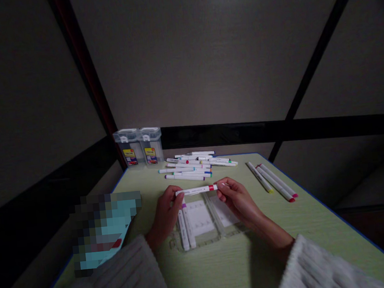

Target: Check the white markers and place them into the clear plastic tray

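Observation:
A white marker with a red band [196,190] is held level between my two hands. My left hand [167,209] pinches its left end, and my right hand [236,198] grips the right end past the red band. Below them a clear plastic case [216,218] lies unfolded on the table, with white printed sheets [199,218] inside. Two white markers [186,230] lie side by side in the case's left part, one with a purple band. My left hand covers their upper ends in part.
A loose pile of several white markers [188,176] lies beyond my hands. Three markers [273,181] rest at the right. Two clear lidded boxes [152,150] stand at the back left. A blurred-out light blue item [108,233] lies at the left edge of the green table [224,272].

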Available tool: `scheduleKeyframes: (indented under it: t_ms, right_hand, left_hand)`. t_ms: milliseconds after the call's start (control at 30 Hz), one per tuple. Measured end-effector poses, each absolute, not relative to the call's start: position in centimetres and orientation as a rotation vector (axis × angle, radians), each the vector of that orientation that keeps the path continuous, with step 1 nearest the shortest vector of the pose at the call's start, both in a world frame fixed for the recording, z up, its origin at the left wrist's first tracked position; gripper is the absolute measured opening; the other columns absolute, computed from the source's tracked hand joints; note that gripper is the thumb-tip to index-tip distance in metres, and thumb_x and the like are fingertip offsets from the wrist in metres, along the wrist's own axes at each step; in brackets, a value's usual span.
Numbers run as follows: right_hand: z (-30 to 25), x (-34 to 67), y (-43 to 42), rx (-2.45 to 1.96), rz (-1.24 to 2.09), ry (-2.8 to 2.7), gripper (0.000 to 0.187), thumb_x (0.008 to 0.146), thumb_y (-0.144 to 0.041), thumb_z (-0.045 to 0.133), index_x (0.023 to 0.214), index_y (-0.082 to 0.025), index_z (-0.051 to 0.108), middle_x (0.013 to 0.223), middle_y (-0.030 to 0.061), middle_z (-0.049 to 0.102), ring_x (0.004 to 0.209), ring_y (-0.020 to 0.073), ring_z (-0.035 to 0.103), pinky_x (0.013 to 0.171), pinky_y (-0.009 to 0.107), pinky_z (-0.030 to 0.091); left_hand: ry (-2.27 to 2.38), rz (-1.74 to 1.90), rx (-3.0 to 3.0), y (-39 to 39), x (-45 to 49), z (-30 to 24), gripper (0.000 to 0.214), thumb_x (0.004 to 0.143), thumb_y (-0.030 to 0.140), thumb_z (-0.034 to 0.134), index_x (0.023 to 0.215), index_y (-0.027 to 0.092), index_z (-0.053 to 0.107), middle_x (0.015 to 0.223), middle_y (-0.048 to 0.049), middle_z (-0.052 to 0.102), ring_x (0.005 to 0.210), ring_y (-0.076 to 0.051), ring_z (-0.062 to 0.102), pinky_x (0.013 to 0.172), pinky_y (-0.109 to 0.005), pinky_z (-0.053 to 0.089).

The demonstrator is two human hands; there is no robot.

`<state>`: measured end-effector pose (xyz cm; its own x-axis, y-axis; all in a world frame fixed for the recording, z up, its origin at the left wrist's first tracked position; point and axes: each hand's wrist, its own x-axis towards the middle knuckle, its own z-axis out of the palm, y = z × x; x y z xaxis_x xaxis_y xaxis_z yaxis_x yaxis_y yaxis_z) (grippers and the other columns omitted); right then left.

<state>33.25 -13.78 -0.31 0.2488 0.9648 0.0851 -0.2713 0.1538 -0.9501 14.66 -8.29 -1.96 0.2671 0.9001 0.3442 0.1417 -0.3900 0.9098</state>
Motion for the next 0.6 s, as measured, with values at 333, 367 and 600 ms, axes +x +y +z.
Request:
scheduleKeyframes:
  t_ms: [333, 367, 600]
  right_hand:
    - [-0.33, 33.11, -13.94, -0.992, 1.050, -0.949, 0.030, 0.059, -0.042, 0.075, 0.059, -0.019, 0.056, 0.050, -0.0039, 0.053, 0.049, 0.0097, 0.039, 0.050, 0.023, 0.028]
    - [-0.38, 33.09, -13.92, -0.992, 1.049, -0.956, 0.031, 0.060, -0.043, 0.075, 0.059, -0.019, 0.055, 0.049, -0.0038, 0.053, 0.048, 0.0098, 0.039, 0.050, 0.023, 0.028]
    - [-0.54, 33.03, -13.88, -1.029, 1.070, -0.943, 0.033, 0.059, -0.044, 0.075, 0.058, -0.019, 0.054, 0.047, -0.0043, 0.052, 0.045, 0.0085, 0.037, 0.047, 0.022, 0.025]
  left_hand:
    - [0.947, 1.186, 1.682, -8.74, 14.87, -1.05, 0.033, 0.081, 0.042, 0.039, 0.062, 0.017, 0.051, 0.043, 0.0072, 0.035, 0.043, -0.009, 0.035, 0.044, -0.021, 0.029]
    - [0.974, 1.168, 1.662, -8.77, 14.88, -1.03, 0.035, 0.081, 0.043, 0.039, 0.062, 0.017, 0.051, 0.043, 0.0074, 0.034, 0.042, -0.008, 0.033, 0.042, -0.021, 0.026]
    - [0.971, 1.131, 1.708, -8.73, 14.68, -1.13, 0.033, 0.080, 0.039, 0.041, 0.058, 0.016, 0.050, 0.046, 0.0074, 0.031, 0.044, -0.007, 0.029, 0.043, -0.021, 0.022]
